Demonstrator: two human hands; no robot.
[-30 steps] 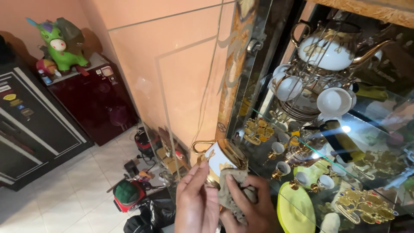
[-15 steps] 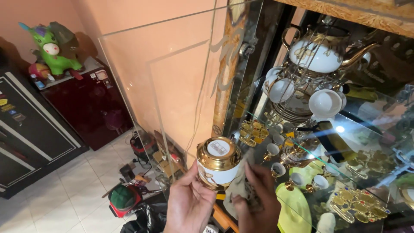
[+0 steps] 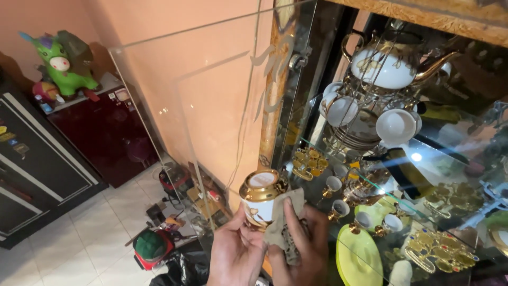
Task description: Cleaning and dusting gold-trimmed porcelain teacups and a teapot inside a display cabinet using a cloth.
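Observation:
My left hand (image 3: 235,254) holds a white and gold cup (image 3: 259,198) upside down, its base facing up. Against the cup's right side my right hand (image 3: 299,246) presses a beige cloth (image 3: 283,220). Both hands are at the bottom middle of the head view, in front of a glass display cabinet. The cup's handle is hidden.
An open glass door (image 3: 211,111) stands to the left of the hands. On the cabinet's glass shelf (image 3: 450,175) sit a white and gold teapot (image 3: 389,66) on a rack with cups (image 3: 394,127), small gold cups and a yellow-green plate (image 3: 360,259). Clutter lies on the floor (image 3: 159,241).
The cup was turned from its side to base-up. The right hand's cloth left the cup half a second ago and is now pressed against its side again.

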